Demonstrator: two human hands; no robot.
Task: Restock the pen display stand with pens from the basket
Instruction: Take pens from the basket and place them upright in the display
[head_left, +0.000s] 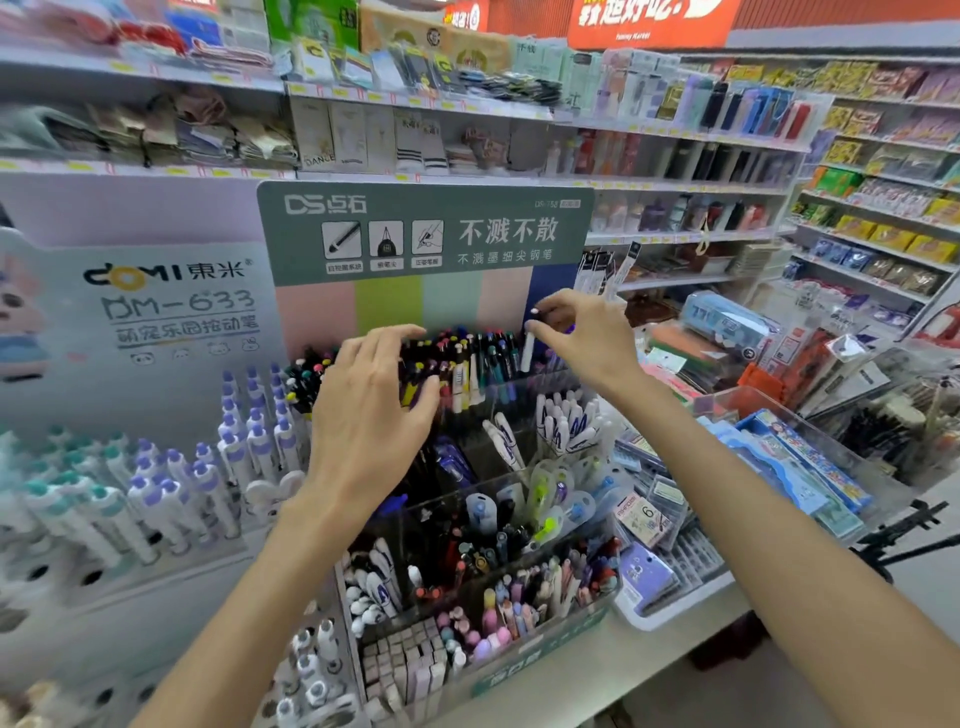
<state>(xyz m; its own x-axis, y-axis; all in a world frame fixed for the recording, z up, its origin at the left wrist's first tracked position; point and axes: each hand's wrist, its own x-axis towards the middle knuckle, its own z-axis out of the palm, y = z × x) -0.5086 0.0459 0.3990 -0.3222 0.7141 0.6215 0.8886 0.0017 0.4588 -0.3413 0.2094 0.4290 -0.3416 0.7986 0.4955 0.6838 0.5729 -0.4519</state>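
Head view shows your right hand (582, 338) pinching a white pen (528, 351) over the stand's (540, 642) back row while your left hand (371, 410), fingers spread and holding nothing, steadies the pens there; next, lower it into a gap.

Your bench (587, 675) runs across the lower frame. On it stand the tiered pen display stand (519, 652) at centre and a white tray (670, 613) just right.

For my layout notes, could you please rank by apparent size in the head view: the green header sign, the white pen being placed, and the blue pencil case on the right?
1. Green header sign
2. Blue pencil case
3. White pen, pinched in the right hand
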